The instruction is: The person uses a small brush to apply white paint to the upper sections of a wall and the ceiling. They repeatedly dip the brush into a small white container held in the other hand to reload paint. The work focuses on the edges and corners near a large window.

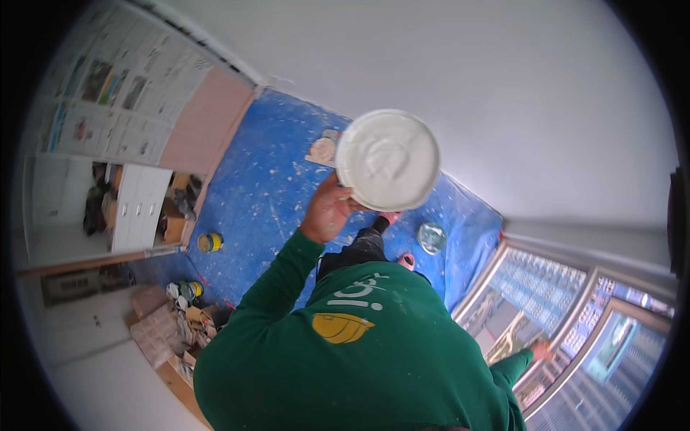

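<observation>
**Head view: white disc held up in the left hand**

Head view, looking steeply down the person's own body. The disc (388,159) is round, white and rimmed, with its face coated in a white paste that shows swirls and ridges near the middle. It sits high in the picture, above the blue sheet (259,194) and against the pale wall (503,93). The left hand (327,210) grips it at the lower left rim: the thumb lies over the edge and the other fingers are curled behind it, clamped on the disc. White smears mark the hand.

A green sleeve runs from that hand down to the green sweatshirt (345,359), which fills the lower middle of the view and carries a yellow helmet-shaped patch. The right hand (539,350) is far off at the lower right, reaching to the window frame (517,337); it is small and at the rim of the picture, so I cannot tell how its fingers stand.

On the blue sheet, spattered with white, a round tin (431,237) lies just right of the legs, and a yellow can (210,242) stands well to the left. A flat tan piece (322,151) lies near the disc's left edge. Beyond the sheet, at the left, is a heap of boxes (172,323), and higher up a white cabinet (136,205) and sheets of newspaper (122,86) taped over a surface.
</observation>
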Action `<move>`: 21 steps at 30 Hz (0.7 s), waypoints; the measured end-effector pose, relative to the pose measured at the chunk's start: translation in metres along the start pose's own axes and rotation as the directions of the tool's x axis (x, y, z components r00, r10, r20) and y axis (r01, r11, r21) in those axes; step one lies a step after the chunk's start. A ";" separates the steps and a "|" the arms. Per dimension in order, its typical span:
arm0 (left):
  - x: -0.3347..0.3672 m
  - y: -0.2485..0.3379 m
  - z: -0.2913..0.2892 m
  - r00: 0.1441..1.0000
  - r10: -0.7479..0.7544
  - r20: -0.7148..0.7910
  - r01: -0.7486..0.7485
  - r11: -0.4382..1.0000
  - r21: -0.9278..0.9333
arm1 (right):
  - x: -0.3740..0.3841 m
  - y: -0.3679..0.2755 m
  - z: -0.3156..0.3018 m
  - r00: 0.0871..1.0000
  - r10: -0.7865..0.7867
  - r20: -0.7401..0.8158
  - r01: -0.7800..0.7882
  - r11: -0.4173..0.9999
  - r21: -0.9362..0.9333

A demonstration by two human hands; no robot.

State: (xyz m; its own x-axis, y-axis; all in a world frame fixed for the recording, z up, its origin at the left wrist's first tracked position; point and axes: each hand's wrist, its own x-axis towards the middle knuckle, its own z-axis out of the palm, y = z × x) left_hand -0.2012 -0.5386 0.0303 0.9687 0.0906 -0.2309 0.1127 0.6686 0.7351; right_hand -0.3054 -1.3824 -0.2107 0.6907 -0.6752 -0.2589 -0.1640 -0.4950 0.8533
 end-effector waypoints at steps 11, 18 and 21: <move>-0.040 -0.016 0.033 0.995 0.091 -0.044 -0.088 0.994 0.063 | -0.053 -0.023 -0.002 0.714 0.658 0.240 -0.266 -0.063 0.962; -0.012 -0.030 0.048 0.991 0.023 0.134 -0.025 1.000 0.015 | -0.026 -0.048 -0.033 0.673 0.601 0.431 -0.301 -0.310 0.902; 0.023 -0.036 0.041 0.980 -0.061 0.189 0.057 0.998 0.030 | -0.011 -0.051 -0.031 0.647 0.583 0.491 -0.371 -0.322 0.871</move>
State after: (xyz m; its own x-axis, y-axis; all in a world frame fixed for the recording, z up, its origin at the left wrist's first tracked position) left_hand -0.1741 -0.5908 0.0243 0.9843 -0.0919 -0.1508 0.1741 0.6498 0.7399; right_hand -0.2825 -1.3327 -0.2373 0.0054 -0.9942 0.1078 -0.8170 -0.0665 -0.5728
